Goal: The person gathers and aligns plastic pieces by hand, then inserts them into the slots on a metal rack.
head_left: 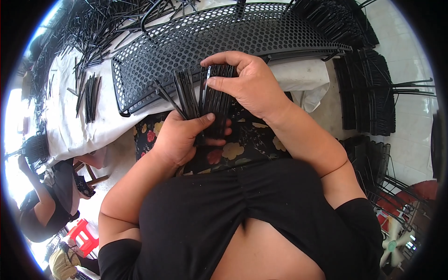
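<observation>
A bundle of thin black strips (216, 100) stands up between my hands, close in front of my lap. My left hand (184, 135) is closed round its lower end, thumb across the front. Several strips on the left of the bundle fan outward. My right hand (240, 84) grips the upper right part of the bundle, its thumb in front and its index finger bent over the top. What exactly the strips are, I cannot tell. Just beyond my hands lies a black perforated metal panel (186, 46) with a raised rim, resting on a white-covered table (65, 126).
Loose black strips (88, 98) lie on the cloth at left, and a large tangled heap (102, 28) is at the far left. Stacked black racks (368, 93) with protruding rods stand at right. Another person (51, 196) sits at lower left near a red stool (84, 237). A fan (393, 242) is at lower right.
</observation>
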`<state>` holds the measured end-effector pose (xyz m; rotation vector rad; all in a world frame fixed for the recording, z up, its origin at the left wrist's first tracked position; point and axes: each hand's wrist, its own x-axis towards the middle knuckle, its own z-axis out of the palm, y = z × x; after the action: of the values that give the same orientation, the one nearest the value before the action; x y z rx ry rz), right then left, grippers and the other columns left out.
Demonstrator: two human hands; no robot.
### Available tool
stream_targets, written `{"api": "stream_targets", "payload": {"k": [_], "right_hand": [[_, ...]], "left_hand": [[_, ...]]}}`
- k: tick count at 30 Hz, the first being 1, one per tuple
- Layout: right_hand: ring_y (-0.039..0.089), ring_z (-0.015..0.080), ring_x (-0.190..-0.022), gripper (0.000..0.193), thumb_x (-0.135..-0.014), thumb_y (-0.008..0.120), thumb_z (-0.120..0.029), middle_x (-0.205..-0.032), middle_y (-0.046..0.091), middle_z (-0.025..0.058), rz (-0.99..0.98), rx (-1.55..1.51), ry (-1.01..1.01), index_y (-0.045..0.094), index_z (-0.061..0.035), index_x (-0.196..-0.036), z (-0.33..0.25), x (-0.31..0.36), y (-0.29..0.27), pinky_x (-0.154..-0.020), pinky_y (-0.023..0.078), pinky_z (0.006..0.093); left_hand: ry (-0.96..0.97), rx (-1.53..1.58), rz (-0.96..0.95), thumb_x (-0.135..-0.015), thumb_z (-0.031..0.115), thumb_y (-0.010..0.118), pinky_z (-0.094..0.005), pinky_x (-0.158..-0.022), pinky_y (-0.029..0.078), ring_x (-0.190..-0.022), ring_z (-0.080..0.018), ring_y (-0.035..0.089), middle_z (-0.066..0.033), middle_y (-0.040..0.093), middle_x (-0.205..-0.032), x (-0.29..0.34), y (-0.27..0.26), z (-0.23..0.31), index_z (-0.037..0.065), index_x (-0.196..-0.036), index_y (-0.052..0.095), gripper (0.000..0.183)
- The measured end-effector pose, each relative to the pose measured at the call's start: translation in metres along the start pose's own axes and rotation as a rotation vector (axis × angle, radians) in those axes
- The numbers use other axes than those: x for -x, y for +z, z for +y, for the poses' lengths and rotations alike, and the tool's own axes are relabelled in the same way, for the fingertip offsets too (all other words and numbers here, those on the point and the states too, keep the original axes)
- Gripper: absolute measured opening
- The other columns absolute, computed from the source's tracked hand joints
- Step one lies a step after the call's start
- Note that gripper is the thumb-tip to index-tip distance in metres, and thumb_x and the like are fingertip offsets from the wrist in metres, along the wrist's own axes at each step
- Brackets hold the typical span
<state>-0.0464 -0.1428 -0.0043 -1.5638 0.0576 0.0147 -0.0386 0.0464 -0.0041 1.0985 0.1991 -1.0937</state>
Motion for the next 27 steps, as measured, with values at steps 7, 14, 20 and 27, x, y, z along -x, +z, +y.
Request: {"api": "stream_targets", "payload": {"k": [7,14,20,27], "right_hand": [[0.066,0.0106,-0.087,0.027,-0.089,0.065,0.003,-0.102,0.069,0.0077,-0.033,0.025,0.036,0.064,0.0028,-0.115,0.000,-0.002,-0.005,-0.078,0.055,0.0226],[0.067,0.0111,-0.083,0.021,-0.093,0.057,-0.002,-0.094,0.070,0.0070,-0.056,-0.068,0.061,0.065,0.0002,-0.113,0.007,-0.002,-0.006,-0.073,0.055,0.0227],[0.067,0.0127,-0.086,0.016,-0.095,0.056,-0.002,-0.093,0.069,0.0089,0.021,0.026,0.038,0.063,0.0046,-0.108,0.014,0.002,-0.002,-0.078,0.053,0.0260],[0.067,0.0140,-0.084,0.016,-0.095,0.056,-0.001,-0.091,0.069,0.0105,0.094,-0.059,0.068,0.062,0.0056,-0.108,0.007,0.008,-0.012,-0.079,0.053,0.0261]], "left_hand": [[0.064,-0.015,0.012,-0.097,0.005,0.055,-0.0391,-0.072,0.062,-0.091,-0.0288,0.070,-0.0155,0.068,-0.102,-0.002,0.000,-0.004,-0.003,-0.118,0.058,0.023],[0.080,-0.046,0.039,-0.096,0.003,0.053,-0.0429,-0.073,0.062,-0.091,-0.0302,0.069,-0.0173,0.067,-0.103,0.002,0.003,0.000,-0.005,-0.120,0.056,0.025],[0.081,-0.143,0.112,-0.098,0.003,0.051,-0.0372,-0.069,0.063,-0.087,-0.0284,0.070,-0.0167,0.067,-0.101,-0.002,0.006,-0.004,-0.007,-0.113,0.056,0.018],[0.175,-0.108,0.093,-0.100,0.004,0.049,-0.0428,-0.073,0.063,-0.094,-0.0316,0.069,-0.0193,0.066,-0.106,-0.006,0.010,-0.006,-0.007,-0.119,0.054,0.022]]}}
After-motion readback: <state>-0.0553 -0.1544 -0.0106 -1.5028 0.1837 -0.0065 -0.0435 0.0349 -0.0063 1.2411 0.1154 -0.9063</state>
